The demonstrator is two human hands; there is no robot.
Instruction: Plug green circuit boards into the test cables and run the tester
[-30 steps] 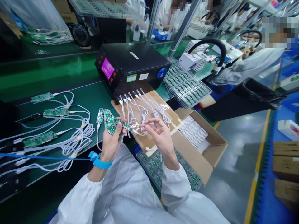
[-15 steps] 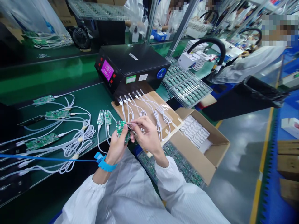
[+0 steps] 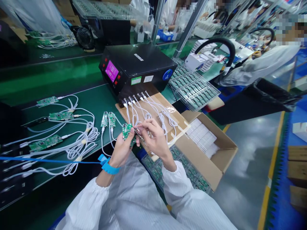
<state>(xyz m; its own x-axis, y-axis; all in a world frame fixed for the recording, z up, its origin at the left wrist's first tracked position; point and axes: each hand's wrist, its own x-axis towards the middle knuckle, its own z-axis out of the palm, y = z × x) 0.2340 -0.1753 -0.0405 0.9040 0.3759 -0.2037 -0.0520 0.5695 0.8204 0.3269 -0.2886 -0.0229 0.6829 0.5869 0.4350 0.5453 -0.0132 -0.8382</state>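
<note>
A green circuit board point(image 3: 127, 130) is gripped by my left hand point(image 3: 122, 147), its thumb lying on the board's face. My right hand point(image 3: 155, 138) is closed, its fingertips pinching a thin edge-on piece point(image 3: 139, 131) beside that board; what this piece is I cannot make out. Behind my left hand, two small green boards point(image 3: 112, 119) stand on the bench with white cables attached. A black tester point(image 3: 136, 64) with a lit pink screen has several white cables point(image 3: 134, 111) plugged into its front, lying over a cardboard sheet point(image 3: 158, 99).
Several cabled boards point(image 3: 45, 143) lie on the green bench at left. A carton point(image 3: 224, 151) of white packs stands at right, near a tray of boards point(image 3: 177, 166). Further back are another tray point(image 3: 196, 91), a black bin point(image 3: 254, 102) and a person's sleeve point(image 3: 263, 68).
The whole view has shifted slightly, so the bench things appear a little further right. Both hands keep their holds, with only a slight change in the right fingers.
</note>
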